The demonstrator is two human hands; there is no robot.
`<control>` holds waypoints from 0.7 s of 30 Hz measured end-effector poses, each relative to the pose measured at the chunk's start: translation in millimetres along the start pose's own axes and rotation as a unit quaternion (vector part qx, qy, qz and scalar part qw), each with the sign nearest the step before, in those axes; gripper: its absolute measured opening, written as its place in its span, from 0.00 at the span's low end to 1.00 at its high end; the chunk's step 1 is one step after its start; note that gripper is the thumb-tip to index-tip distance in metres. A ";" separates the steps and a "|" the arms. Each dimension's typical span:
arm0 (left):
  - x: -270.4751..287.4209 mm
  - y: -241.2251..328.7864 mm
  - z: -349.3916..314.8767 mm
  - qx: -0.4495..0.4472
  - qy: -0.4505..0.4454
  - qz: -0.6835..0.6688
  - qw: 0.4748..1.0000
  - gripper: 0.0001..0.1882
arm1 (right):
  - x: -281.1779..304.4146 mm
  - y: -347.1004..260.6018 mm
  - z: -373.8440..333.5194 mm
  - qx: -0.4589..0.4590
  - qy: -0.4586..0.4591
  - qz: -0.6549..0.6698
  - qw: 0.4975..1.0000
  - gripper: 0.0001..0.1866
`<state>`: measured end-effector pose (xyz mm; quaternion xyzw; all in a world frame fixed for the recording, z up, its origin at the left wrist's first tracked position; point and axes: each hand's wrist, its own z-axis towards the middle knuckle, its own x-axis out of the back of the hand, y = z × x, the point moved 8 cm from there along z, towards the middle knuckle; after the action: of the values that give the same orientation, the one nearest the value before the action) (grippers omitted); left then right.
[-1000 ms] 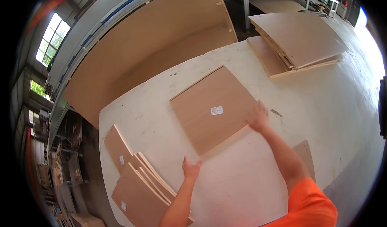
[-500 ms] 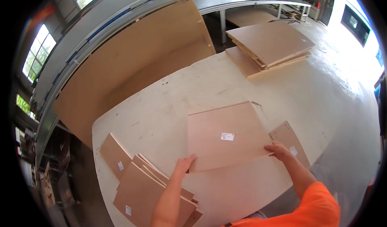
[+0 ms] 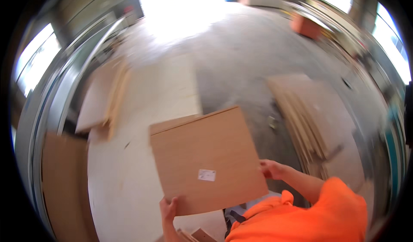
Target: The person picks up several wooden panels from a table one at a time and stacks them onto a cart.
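A square light-brown wooden board (image 3: pixel 211 147) with a white label (image 3: pixel 206 175) is lifted between my hands, tilted in front of my body. My left hand (image 3: pixel 168 207) grips its lower left corner, thumb on top. My right hand (image 3: pixel 272 169) is closed on the right edge, its fingertips partly hidden by the board. Past the board's far edge shows a strip of another brown board (image 3: pixel 174 122); whether it lies on the pale table (image 3: pixel 116 181) I cannot tell. At the lower edge, next to my left forearm, several smaller boards (image 3: pixel 200 235) are partly in view.
At the far left of the table lies a stack of boards (image 3: pixel 99 100). A large brown panel (image 3: pixel 64 186) stands along the left side. To my right, beyond a strip of grey floor (image 3: pixel 241 78), is another stack of boards (image 3: pixel 301 126). An orange box (image 3: pixel 306 25) stands farther back.
My view has swung to the right, bringing the right-hand stack and more floor into sight. The board has come up off the table and closer to me, both hands still gripping it.
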<state>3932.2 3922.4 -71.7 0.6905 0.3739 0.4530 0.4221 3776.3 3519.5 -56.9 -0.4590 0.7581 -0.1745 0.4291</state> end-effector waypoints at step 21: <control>-543.1 136.5 -47.6 -0.174 -0.430 0.257 0.848 0.24 | 363.9 215.7 -375.5 0.479 0.403 0.578 0.524 0.09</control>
<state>3737.4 3396.1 -103.2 0.8029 -0.1208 0.2609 0.5222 3277.5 3274.9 -163.1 0.4735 0.7515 -0.3915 0.2403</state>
